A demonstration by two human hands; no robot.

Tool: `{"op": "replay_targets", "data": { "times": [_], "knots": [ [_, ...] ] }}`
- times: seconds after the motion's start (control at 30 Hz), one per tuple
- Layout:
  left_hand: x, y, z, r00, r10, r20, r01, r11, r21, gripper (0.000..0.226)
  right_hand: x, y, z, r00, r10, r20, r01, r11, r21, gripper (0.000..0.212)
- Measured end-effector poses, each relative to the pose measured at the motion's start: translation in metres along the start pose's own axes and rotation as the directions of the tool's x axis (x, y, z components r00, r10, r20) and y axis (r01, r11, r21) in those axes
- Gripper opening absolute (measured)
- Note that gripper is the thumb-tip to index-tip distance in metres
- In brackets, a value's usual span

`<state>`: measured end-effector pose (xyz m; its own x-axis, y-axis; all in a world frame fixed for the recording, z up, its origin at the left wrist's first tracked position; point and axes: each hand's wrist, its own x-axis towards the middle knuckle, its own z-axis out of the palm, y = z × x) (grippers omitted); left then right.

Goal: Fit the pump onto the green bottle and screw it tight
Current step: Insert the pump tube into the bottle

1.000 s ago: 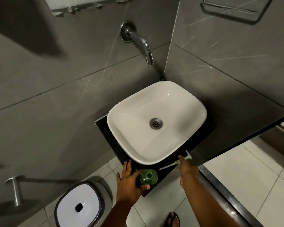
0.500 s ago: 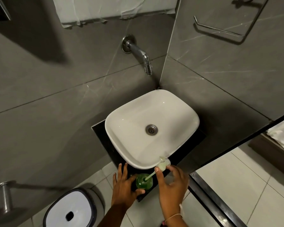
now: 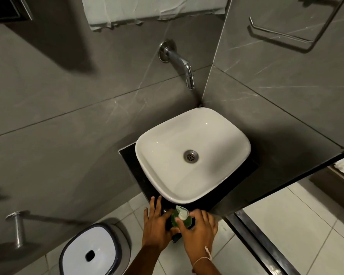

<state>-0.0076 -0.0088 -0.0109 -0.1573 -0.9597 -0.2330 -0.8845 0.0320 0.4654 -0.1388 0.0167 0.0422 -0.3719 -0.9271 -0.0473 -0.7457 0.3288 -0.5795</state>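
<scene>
At the bottom centre of the frame the green bottle (image 3: 176,220) stands on the front edge of the dark desk (image 3: 131,161), just below the rim of the white sink (image 3: 193,147). The left hand (image 3: 157,227) is wrapped around the left side of the bottle, with some fingers spread flat on the desk; I think this grip keeps the bottle from turning. The right hand (image 3: 201,231) holds the pump (image 3: 182,212) by its collar with the fingertips, and the pump sits upright on the bottle neck, so the twisting seems to be the step in hand. Whether the thread is already caught I cannot tell.

The bottle looks like translucent green plastic, round in shape. The pump is pale, smooth plastic with a short nozzle that points toward the sink. The sink is glossy ceramic with rounded corners, and the desk is dark and polished.
</scene>
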Motion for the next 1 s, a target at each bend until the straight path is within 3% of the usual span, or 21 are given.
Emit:
{"op": "replay_targets", "data": {
  "times": [0.13, 0.2, 0.3, 0.5, 0.6, 0.67, 0.77, 0.9, 1.0],
  "knots": [
    [0.0, 0.0, 0.001, 1.0, -0.004, 0.0, 0.004, 1.0, 0.002, 0.061, -0.004, 0.004, -0.002, 1.0, -0.021, -0.016, 0.022, 0.999, 0.03, 0.054],
    [0.001, 0.001, -0.001, 1.0, -0.006, 0.012, 0.006, 1.0, 0.003, 0.065, -0.002, 0.007, -0.002, 0.998, -0.059, -0.034, 0.06, 0.997, 0.038, 0.048],
    [0.001, 0.0, 0.0, 1.0, -0.006, 0.017, 0.006, 1.0, 0.006, 0.071, 0.004, 0.006, -0.001, 0.999, -0.003, -0.045, 0.006, 0.997, 0.076, 0.033],
    [0.0, -0.001, 0.005, 1.0, -0.012, -0.019, 0.012, 1.0, -0.017, 0.056, 0.004, -0.001, 0.013, 0.996, 0.066, -0.059, -0.056, 0.986, 0.157, 0.05],
    [0.0, -0.002, 0.005, 1.0, -0.004, -0.026, 0.003, 1.0, -0.019, 0.048, 0.002, 0.003, 0.012, 0.999, 0.003, -0.045, 0.004, 0.987, 0.161, 0.052],
    [0.0, -0.002, 0.003, 1.0, 0.004, -0.014, -0.004, 1.0, -0.014, 0.05, 0.003, 0.008, 0.011, 0.998, -0.051, -0.031, 0.055, 0.988, 0.146, 0.05],
    [0.0, 0.0, 0.004, 1.0, -0.004, -0.012, 0.004, 1.0, -0.01, 0.057, 0.005, 0.005, 0.011, 0.999, 0.016, -0.033, -0.009, 0.981, 0.195, 0.042],
    [0.0, -0.002, 0.007, 0.999, -0.019, -0.028, 0.019, 1.0, -0.013, 0.049, 0.011, -0.007, 0.015, 0.996, 0.091, -0.019, -0.085, 0.974, 0.212, 0.056],
    [0.0, -0.004, 0.008, 0.999, 0.0, -0.042, -0.001, 1.0, -0.015, 0.053, 0.007, 0.004, 0.015, 1.0, 0.012, 0.003, -0.012, 0.979, 0.203, 0.054]
  ]
}}
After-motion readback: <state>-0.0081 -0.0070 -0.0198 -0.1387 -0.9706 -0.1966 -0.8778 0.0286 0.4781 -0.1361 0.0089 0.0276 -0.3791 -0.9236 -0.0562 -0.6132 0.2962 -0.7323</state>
